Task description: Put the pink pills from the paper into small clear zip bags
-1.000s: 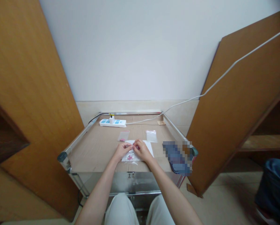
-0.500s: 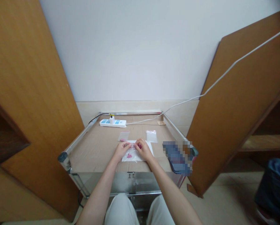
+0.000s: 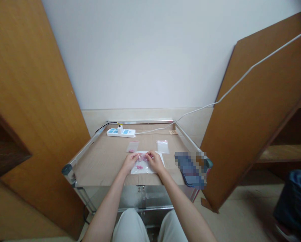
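Observation:
My left hand (image 3: 130,161) and my right hand (image 3: 154,160) face each other over a white sheet (image 3: 150,170) on the cardboard-covered tabletop. Between their closed fingertips is the reddish top edge of a clear zip bag (image 3: 142,157). Small pink pieces (image 3: 139,167) lie in a cluster just below, in or under the clear plastic; I cannot tell which. Other pink bits show near the fingers, partly hidden. Beyond my left hand lies another clear bag (image 3: 133,145) with pink pieces at its near end. A stack of clear bags (image 3: 162,146) lies beyond my right hand.
A white power strip (image 3: 121,132) with a plug in it sits at the back left, its white cord (image 3: 195,110) running up to the right. A dark blue, pixelated item (image 3: 189,169) lies at the right edge. Metal rails (image 3: 87,146) border the table; wooden panels stand either side.
My right fingers have shifted slightly, and the clear bag's reddish edge now shows stretched between both hands. Darker pink pieces at my right fingertips are less visible now.

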A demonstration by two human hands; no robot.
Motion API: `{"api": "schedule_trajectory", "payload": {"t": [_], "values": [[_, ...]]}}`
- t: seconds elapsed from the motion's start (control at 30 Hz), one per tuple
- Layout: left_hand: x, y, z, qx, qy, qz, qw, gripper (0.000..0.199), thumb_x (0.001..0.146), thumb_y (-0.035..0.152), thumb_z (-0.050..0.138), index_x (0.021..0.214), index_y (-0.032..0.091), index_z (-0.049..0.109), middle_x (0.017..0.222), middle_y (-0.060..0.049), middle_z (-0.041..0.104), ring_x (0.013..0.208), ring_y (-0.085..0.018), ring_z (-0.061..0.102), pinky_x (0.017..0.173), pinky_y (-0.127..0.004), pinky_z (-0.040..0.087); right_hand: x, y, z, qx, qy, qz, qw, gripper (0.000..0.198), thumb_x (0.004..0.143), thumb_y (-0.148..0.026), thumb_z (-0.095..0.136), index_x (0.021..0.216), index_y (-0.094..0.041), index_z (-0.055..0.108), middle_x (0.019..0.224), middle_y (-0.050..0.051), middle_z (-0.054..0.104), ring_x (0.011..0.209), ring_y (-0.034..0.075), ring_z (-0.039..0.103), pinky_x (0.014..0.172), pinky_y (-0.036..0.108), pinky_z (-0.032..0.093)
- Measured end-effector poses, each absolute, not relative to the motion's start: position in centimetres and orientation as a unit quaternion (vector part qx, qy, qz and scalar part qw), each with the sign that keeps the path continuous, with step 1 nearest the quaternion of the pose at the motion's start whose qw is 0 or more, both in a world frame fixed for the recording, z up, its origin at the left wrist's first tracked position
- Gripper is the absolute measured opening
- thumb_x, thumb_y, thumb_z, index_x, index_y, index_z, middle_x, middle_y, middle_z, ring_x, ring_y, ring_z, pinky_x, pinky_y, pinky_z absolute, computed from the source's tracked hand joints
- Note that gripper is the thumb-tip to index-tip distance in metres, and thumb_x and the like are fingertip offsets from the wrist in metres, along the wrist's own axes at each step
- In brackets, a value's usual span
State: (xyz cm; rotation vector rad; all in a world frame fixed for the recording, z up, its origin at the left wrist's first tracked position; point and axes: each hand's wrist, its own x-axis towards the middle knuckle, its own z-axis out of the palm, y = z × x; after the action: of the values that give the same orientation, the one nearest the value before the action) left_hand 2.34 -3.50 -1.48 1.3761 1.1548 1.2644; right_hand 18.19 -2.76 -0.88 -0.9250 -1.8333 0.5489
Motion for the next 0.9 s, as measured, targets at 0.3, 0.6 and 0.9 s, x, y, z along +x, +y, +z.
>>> {"api": "schedule_trajectory", "payload": {"t": [0.3, 0.6, 0.9], "values": [[2.4, -4.1, -1.0, 0.542, 0.449, 0.493, 0.511, 0.04, 0.063, 0.041, 0.056, 0.089, 0.011, 0.052, 0.066, -0.005, 0.063, 0.043, -0.01, 0.054, 0.044, -0.02, 0.04, 18.5, -2.6, -1.1, -0.402, -0.674, 0.297, 0.544, 0.021, 0.078, -0.034, 0.04, 0.079, -0.017, 0.052, 0.054, 0.0, 0.055, 0.049, 0.012, 0.051, 0.048, 0.022, 0.039], [2.7, -4.1, -1.2, 0.524, 0.407, 0.539, 0.518, 0.029, 0.059, 0.031, 0.061, 0.071, 0.017, 0.039, 0.062, 0.001, 0.059, 0.052, -0.012, 0.057, 0.051, -0.023, 0.044, 18.7, -2.6, -0.7, -0.404, -0.611, 0.341, 0.589, 0.028, 0.078, -0.04, 0.038, 0.087, -0.016, 0.05, 0.049, -0.001, 0.053, 0.046, 0.012, 0.051, 0.043, 0.022, 0.04], [0.8, -1.9, -0.3, 0.464, 0.507, 0.655, 0.314, 0.014, 0.06, 0.025, 0.055, 0.069, 0.016, 0.049, 0.064, 0.001, 0.056, 0.061, -0.012, 0.055, 0.058, -0.021, 0.041, 18.6, -1.7, -1.8, -0.381, -0.613, 0.366, 0.588, 0.03, 0.079, -0.034, 0.037, 0.098, -0.014, 0.047, 0.059, 0.001, 0.057, 0.051, 0.012, 0.053, 0.047, 0.022, 0.042]]}}
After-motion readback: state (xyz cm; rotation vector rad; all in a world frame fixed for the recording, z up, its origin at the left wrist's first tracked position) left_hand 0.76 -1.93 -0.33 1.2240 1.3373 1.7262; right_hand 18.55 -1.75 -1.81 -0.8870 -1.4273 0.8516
